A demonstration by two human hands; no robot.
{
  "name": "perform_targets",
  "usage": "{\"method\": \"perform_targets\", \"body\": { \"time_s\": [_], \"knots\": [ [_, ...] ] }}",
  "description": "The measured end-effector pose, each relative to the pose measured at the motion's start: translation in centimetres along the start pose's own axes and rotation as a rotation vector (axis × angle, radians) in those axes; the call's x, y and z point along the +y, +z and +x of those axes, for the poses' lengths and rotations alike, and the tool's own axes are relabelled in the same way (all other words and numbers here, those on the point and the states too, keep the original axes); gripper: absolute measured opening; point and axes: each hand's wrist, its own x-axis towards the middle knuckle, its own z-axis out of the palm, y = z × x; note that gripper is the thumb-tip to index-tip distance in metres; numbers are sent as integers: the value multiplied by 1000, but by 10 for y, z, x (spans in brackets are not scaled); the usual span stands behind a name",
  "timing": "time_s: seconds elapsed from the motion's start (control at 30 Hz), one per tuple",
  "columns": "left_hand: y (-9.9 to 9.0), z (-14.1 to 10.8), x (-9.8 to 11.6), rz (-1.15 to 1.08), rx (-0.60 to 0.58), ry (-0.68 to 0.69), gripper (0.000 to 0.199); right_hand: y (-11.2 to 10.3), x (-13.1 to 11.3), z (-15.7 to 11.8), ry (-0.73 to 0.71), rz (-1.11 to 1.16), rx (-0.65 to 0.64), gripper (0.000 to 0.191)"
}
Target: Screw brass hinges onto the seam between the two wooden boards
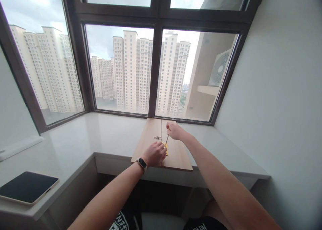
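Observation:
Two light wooden boards lie side by side on the white sill, a left board [147, 136] and a right board [179, 157], with a narrow seam between them. A gold-coloured hinge [166, 151] sits at the seam, partly covered by my left hand [154, 153], whose fingers are closed against it. My right hand [174, 130] is wrapped round the handle of a screwdriver [167, 138]. Its thin shaft slants down to the hinge beside my left fingertips; the tip is too small to make out. Just beyond my left hand rests a little heap of dark screws [157, 137].
A dark-screened tablet [29, 187] lies on the counter at the lower left. Brown window frames [154, 69] rise behind the boards, and a white wall [281, 89] stands on the right. The boards overhang the sill's front edge [110, 156].

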Motion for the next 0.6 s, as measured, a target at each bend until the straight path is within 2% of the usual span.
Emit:
{"method": "perform_targets", "body": {
  "time_s": [0.1, 0.3, 0.4, 0.5, 0.6],
  "knots": [
    [1, 0, 0, 8, 6, -3, 17, -1, 0, 0, -19, -18, 21, 2],
    [1, 0, 0, 7, 6, -6, 18, 0, 1, 2, -8, -90, 40, 10],
    [0, 0, 0, -5, 3, -11, 17, 2, 1, 3, 6, -68, 16, 4],
    [-1, 0, 0, -24, 2, -17, 16, 2, 0, 3, 1, -12, -3, 10],
    [0, 0, 0, -40, 1, -21, 16, 0, -1, 2, -19, 10, -2, 9]
  ]
}}
